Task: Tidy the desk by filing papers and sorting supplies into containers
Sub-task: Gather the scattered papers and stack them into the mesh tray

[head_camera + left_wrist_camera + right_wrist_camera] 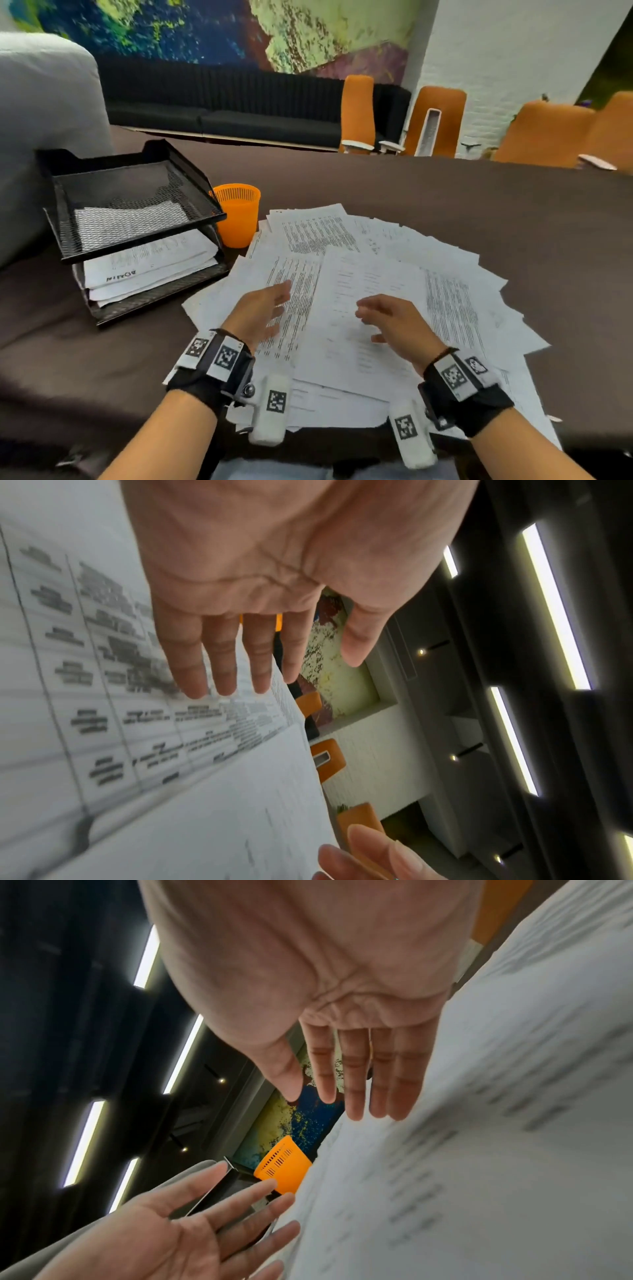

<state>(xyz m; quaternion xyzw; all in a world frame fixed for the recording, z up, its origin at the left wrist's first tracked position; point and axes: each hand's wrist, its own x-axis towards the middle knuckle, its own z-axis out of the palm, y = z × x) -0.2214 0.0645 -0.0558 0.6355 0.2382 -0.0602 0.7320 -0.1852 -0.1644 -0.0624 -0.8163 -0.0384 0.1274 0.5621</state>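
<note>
From the head view, I have both hands over the loose papers (363,291), which fan out across the dark desk (479,212) directly below and beyond my fingers. The top sheet (359,308) lies between the two hands, its long axis running near to far with a slight lean to the right. My left hand (260,311) sits at its left edge, my right hand (397,322) on its right part; both look equally close to it, palms turned inward toward each other. The left fingers are straight and spread, the right ones loosely bent, and neither holds anything. Whether they touch the paper I cannot tell. The black mesh tray (133,226), already holding sheets in its lower tier, stands to the far left, nearer my left hand, with the orange cup (238,216) just beside it on the right.

In the left wrist view, my left hand (274,588) shows an open palm, fingers (226,656) straight and slightly parted, the printed papers (120,696) lying beside and just past the fingertips. The right fingertips (373,853) show at the lower edge.

In the right wrist view, my right hand (342,988) is flat with fingers (356,1074) straight and close together over the blurred papers (479,1150). My left hand (178,1229) faces it, wide open, with the orange cup (282,1164) beyond. I judge the coming move is to gather sheets inward from both sides.
</note>
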